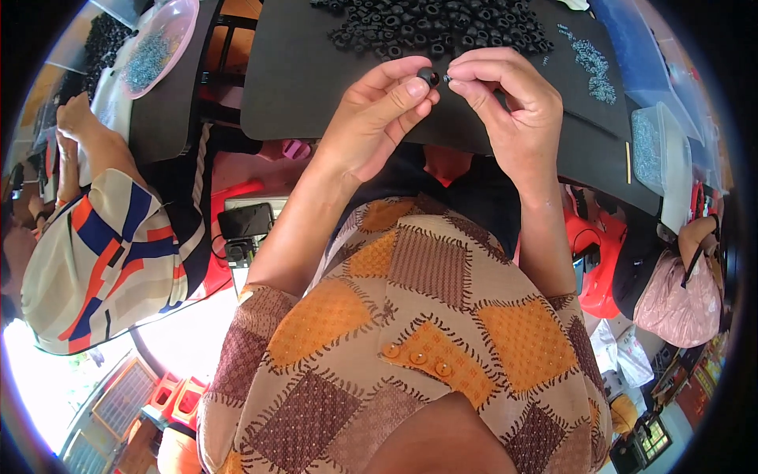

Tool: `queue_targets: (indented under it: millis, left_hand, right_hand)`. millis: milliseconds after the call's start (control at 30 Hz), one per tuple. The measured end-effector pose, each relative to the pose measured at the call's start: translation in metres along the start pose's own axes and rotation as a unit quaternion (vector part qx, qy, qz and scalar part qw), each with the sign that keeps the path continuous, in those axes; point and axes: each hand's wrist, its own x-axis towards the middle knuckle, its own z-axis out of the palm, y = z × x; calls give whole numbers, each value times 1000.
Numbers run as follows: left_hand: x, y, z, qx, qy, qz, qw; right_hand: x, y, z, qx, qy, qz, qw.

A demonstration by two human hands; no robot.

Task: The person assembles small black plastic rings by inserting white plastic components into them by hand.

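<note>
Over the near edge of the dark table [292, 87], my left hand [379, 114] pinches a small round black part with a hole [428, 75] between thumb and fingers. The hole faces right. Just beside it, my right hand [513, 103] grips a tiny shiny metal piece [447, 79] at its fingertips, too small to tell its kind. A narrow gap separates the two pieces. Beyond my hands lies a heap of similar black hollow parts [450, 28]. Small silvery-blue pieces [594, 69] are scattered to the right of the heap.
At the right edge stands a clear plastic tub [649, 146] of small silvery pieces, with a thin wooden stick [628, 152] nearby. A pink bowl [175, 31] holds similar pieces at far left. Co-workers sit on both sides: a patterned garment [110, 268] left, a pink one [683, 300] right.
</note>
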Motion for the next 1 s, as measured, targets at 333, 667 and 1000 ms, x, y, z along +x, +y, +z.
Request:
queue_targets:
  millis: [333,667,1000]
  left_hand:
    - [3,-1,9,133,19,29,991]
    - [6,1,13,-8,-9,-25,1000]
    - [9,-2,17,-14,-2,-20,1000]
  right_hand:
    - [5,-15,-8,-114,-34,-12,993]
    - [10,-30,-21,-73,-37,87,993]
    - [11,-23,-17,-38,-34,39,998]
